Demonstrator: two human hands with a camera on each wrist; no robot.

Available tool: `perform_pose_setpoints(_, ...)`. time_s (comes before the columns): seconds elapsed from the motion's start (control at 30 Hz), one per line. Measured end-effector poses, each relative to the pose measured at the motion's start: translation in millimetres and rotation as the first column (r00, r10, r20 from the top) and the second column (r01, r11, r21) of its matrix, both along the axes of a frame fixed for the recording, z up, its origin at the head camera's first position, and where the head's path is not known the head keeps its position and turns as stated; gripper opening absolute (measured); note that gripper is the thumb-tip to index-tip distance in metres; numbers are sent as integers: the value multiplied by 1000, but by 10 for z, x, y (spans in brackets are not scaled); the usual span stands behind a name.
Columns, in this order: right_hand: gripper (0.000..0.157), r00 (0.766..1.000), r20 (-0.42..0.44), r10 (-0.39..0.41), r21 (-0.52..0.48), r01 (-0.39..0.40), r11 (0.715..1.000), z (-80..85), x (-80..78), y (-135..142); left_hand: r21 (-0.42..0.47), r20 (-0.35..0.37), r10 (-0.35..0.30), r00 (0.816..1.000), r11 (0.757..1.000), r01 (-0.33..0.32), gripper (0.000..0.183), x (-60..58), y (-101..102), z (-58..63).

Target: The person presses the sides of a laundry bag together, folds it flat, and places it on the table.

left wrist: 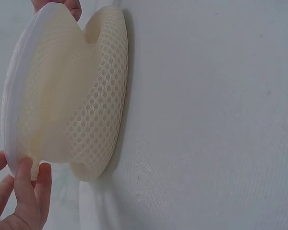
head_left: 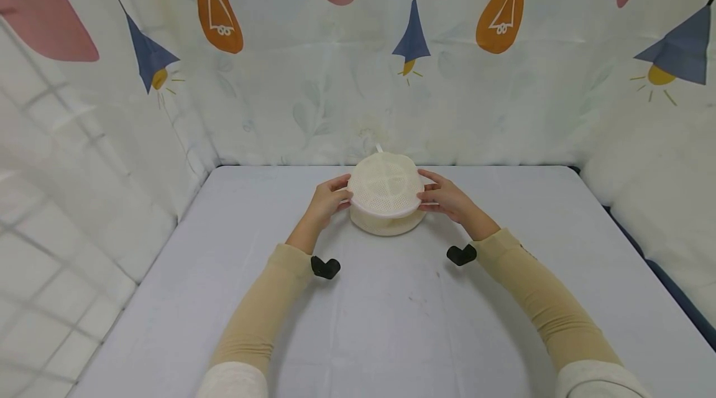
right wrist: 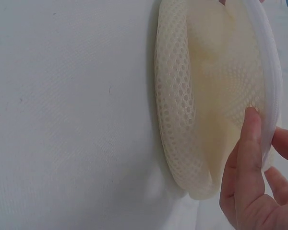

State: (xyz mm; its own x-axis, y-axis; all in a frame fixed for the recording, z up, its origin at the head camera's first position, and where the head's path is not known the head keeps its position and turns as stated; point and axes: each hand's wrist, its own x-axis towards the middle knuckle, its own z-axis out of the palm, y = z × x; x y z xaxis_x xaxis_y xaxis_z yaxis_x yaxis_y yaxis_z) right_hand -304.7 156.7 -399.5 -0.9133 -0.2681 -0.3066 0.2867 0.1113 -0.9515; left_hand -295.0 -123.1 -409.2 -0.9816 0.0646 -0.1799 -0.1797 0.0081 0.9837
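A round cream mesh laundry bag (head_left: 387,183) stands near the table's far edge, its flat top disc raised at a tilt over the lower part. In the left wrist view the honeycomb mesh side wall (left wrist: 100,96) is folded in on itself, its base down on the table. My left hand (head_left: 327,200) pinches the white rim (left wrist: 12,110) between thumb and fingers. On the opposite side my right hand (head_left: 447,200) pinches the same rim, with the thumb outside and a fingertip on the inner mesh, as the right wrist view shows. A small white loop (head_left: 379,148) sticks up behind the disc.
A pale cloth covers the table (head_left: 386,323). Patterned white curtains (head_left: 347,99) hang behind it and at both sides, close to its edges. A black wrist mount (head_left: 325,268) sits at the left cuff and another black mount (head_left: 461,255) at the right.
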Motion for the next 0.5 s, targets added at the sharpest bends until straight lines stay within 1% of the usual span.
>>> perform_pose_setpoints(0.1,71,1000,1,7,-8,-7,1000,-25,-8,7,-2,7,7,1000,1000,-7,53,9,-4,-4)
perform_pose_setpoints(0.27,72,1000,27,12,-17,-12,1000,-87,-21,17,-13,30,16,999,1000,-16,53,30,-5,-19)
perform_pose_setpoints(0.5,71,1000,8,12,-6,-12,1000,-58,-10,18,-11,5,5,1000,1000,-5,53,22,2,4)
